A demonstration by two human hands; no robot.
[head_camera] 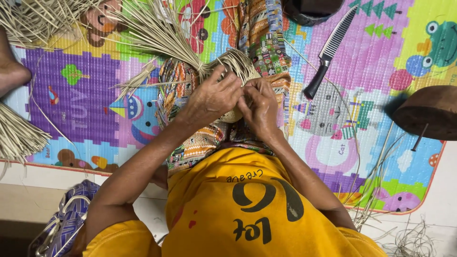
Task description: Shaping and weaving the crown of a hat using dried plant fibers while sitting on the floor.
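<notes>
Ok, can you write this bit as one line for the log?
left hand: gripping woven straw piece | right hand: pinching same piece | loose strands: fanning away | knife: on mat, untouched

We see dry, matt straw-coloured fibre strips point(157, 28) woven into a rough basket piece point(238, 64). The play mat point(376, 62) looks like soft foam with a quilted, slightly glossy printed surface. The knife point(330, 50) has a ridged metal blade and black plastic handle, beside a rough wooden block point(428, 112).

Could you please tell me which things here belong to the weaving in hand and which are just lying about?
In use: left hand, right hand, woven piece, loose straw strands.
Lying about: knife, wooden block, straw bundle, bag.
</notes>
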